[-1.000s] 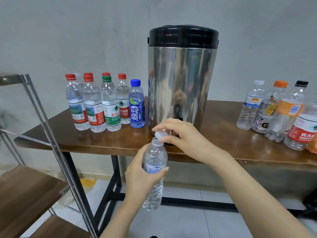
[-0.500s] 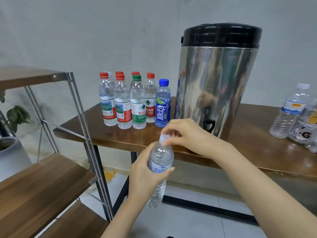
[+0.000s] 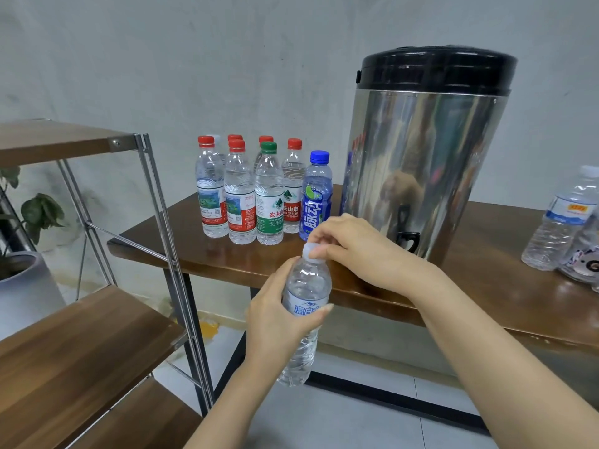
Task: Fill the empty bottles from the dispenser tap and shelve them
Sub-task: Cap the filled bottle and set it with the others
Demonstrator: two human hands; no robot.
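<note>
My left hand (image 3: 278,314) grips a clear water bottle (image 3: 306,286) with a blue-lettered label, held upright in front of the table edge. My right hand (image 3: 359,251) pinches its white cap (image 3: 308,252) on the bottle's neck. Behind stands the steel dispenser (image 3: 424,163) with a black lid; its black tap (image 3: 409,239) is just right of my right hand. A cluster of capped bottles (image 3: 259,196) stands on the table to the dispenser's left. The wooden shelf unit (image 3: 74,335) with metal posts is at the left.
The brown wooden table (image 3: 505,293) carries more bottles (image 3: 560,222) at its right edge. A potted plant (image 3: 22,270) in a grey pot sits behind the shelf unit. Tiled floor lies below.
The view has swung left and closer, bringing the shelf further in. My right hand has brought the cap down onto the bottle's neck; my left hand keeps its grip.
</note>
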